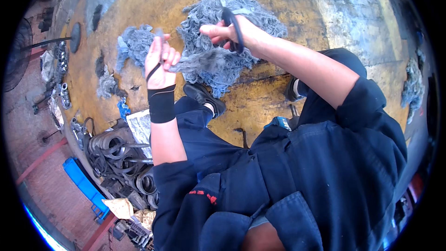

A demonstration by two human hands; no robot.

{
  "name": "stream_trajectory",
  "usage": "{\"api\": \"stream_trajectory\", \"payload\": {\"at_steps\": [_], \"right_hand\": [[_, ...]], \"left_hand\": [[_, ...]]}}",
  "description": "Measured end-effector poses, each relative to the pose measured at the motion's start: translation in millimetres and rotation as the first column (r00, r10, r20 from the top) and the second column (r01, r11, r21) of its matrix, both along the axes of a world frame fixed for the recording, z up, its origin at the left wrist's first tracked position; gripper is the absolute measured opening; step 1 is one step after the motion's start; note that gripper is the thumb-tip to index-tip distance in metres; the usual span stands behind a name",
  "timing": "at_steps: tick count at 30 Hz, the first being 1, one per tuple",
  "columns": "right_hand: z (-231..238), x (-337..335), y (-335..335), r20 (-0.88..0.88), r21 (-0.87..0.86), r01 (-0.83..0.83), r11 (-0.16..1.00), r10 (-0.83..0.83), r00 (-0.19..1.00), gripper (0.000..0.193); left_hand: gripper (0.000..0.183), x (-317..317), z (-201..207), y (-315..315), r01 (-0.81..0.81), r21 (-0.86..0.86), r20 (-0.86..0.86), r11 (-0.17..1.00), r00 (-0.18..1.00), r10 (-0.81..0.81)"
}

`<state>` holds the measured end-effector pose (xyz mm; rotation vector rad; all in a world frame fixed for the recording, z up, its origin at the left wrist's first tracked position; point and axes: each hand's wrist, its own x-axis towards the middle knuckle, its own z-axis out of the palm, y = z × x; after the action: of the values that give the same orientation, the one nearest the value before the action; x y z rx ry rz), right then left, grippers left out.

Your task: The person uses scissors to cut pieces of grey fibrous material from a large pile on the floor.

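Note:
My left hand (160,62), with a black support wrapped round its wrist, is closed on a grey tuft of yarn (204,61) that trails to the right out of the fist. A blurred grey end sticks up past its fingertips. My right hand (241,32) holds a pair of scissors (227,14) by the dark handles, blades pointing away from me. Its thumb stretches toward the left. Beneath and beyond both hands lies a large heap of tangled grey-blue yarn (197,25). A smaller clump of yarn (134,42) sits behind my left hand.
Metal rings and dark machine parts (116,146) pile up at the left, beside a silvery sheet (139,130). My dark shoe (204,97) is close to the heap's near edge. A fan (18,56) stands far left. More yarn (412,86) lies at the right edge.

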<state>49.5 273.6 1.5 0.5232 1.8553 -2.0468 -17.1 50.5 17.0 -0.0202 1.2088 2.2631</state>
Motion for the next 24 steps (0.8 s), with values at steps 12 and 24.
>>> {"api": "stream_trajectory", "payload": {"at_steps": [12, 24], "right_hand": [[36, 7, -18, -0.463, 0.065, -0.460, 0.886, 0.435, 0.772, 0.064], [25, 19, 0, -0.476, 0.416, -0.297, 0.860, 0.484, 0.735, 0.051]], "left_hand": [[0.039, 46, 147, 53, 0.117, 0.371, -0.284, 0.921, 0.959, -0.008], [0.031, 60, 249, -38, -0.147, 0.193, -0.510, 0.970, 0.830, 0.227]]}}
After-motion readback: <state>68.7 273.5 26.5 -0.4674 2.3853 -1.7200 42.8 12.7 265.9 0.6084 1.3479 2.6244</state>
